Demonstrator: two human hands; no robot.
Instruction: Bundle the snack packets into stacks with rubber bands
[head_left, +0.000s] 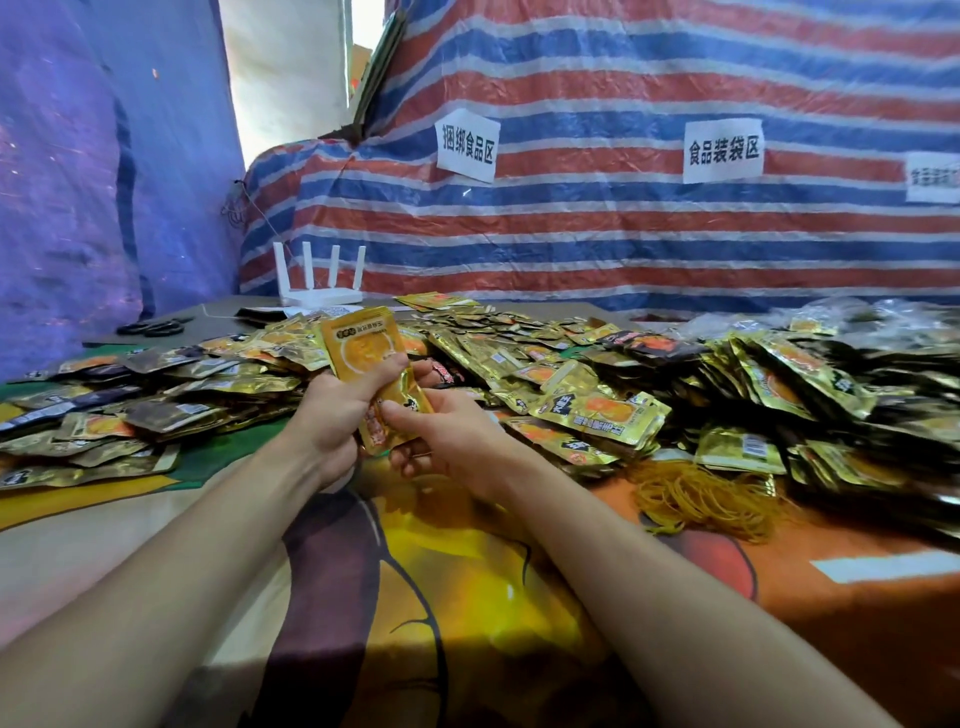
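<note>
My left hand (335, 415) grips a small stack of gold snack packets (363, 345) that stands upright above the table, printed face toward me. My right hand (441, 434) pinches another gold packet (397, 415) at its lower end, pressed against the stack. A large heap of loose gold and dark packets (571, 374) spreads across the table behind and to both sides of my hands. A pile of yellow rubber bands (701, 499) lies on the cloth to the right of my right hand. No rubber band is visible on the held stack.
A white router with several antennas (319, 283) stands at the back of the table, with black scissors (150, 327) at the far left. A striped tarp wall with paper signs (467, 145) rises behind. Printed cloth (467, 597) covers the table in front of me.
</note>
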